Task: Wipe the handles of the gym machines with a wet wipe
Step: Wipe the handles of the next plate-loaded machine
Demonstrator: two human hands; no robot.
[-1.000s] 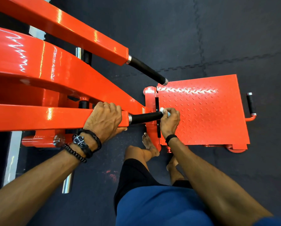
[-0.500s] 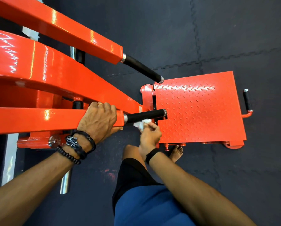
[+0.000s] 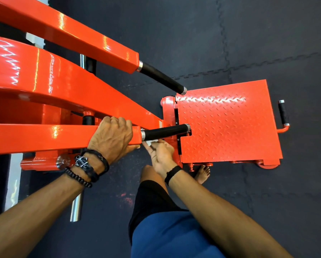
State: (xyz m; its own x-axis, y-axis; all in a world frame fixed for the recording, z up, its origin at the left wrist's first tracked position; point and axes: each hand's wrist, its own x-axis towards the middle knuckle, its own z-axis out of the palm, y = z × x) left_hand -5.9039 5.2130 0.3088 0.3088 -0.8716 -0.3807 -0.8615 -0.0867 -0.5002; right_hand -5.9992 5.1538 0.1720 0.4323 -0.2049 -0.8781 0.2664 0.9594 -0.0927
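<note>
Your left hand (image 3: 112, 138) wraps over the end of the near orange arm (image 3: 44, 137) of the machine, fingers curled across its top and the thumb tucked under its lower edge, so the grip is closed firmly on the steel. Two bracelets (image 3: 87, 168) sit on that wrist, and most of the forearm runs out of the bottom left corner.

Your right hand (image 3: 160, 157) is just below the near black handle (image 3: 165, 131), with the wet wipe (image 3: 150, 142) pinched between thumb and fingertips. Only a small white corner of the wipe shows; the rest is bunched behind your fingers, and you cannot tell from here whether it actually touches the underside of the handle or sits just beneath it, close to the metal collar at the handle's inner end.

The far black handle (image 3: 161, 79) sticks out from the upper orange arm (image 3: 62, 34), well apart from both hands. Beyond the handles lies the orange tread plate (image 3: 230, 127) on the dark rubber floor (image 3: 249, 43), with a short black side handle (image 3: 283, 113) at its far edge.

The machine's arms are cut off at the left edge. One bare foot (image 3: 202, 173) peeks out beside the plate, partly hidden by your right forearm; your knee and blue shorts (image 3: 165, 237) cover the floor below.
</note>
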